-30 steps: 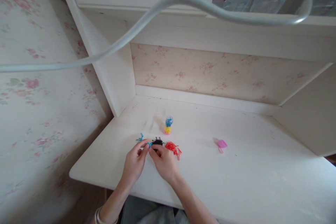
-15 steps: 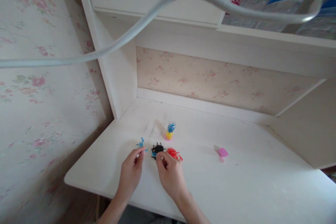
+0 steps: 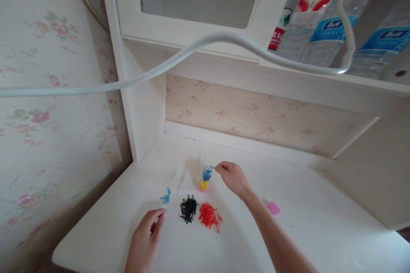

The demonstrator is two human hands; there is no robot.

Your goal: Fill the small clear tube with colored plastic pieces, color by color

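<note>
My right hand (image 3: pixel 233 178) pinches a blue paper clip (image 3: pixel 212 167) at the mouth of a small clear bottle (image 3: pixel 206 175). Layers of blue, yellow and pink show inside this upright bottle. Nearer the front left, my left hand (image 3: pixel 150 227) is closed in a pinch, with a bit of light blue clip (image 3: pixel 166 210) at its fingertips. Just beyond it lie a few loose blue clips (image 3: pixel 165 198). A black pile (image 3: pixel 188 209) of small thin pieces and a red pile (image 3: pixel 209 216) sit side by side between my hands.
A pink cap (image 3: pixel 273 208) lies on the white desk (image 3: pixel 256 239), right of my right forearm. Across the upper view runs a pale cable (image 3: pixel 221 37). Plastic bottles (image 3: pixel 329 30) stand on the shelf above, beside a cabinet door (image 3: pixel 192 30).
My right hand has gone from the black pile up to the bottle's mouth, carrying a blue clip. My left hand has drawn slightly back and left. The view has tilted upward.
</note>
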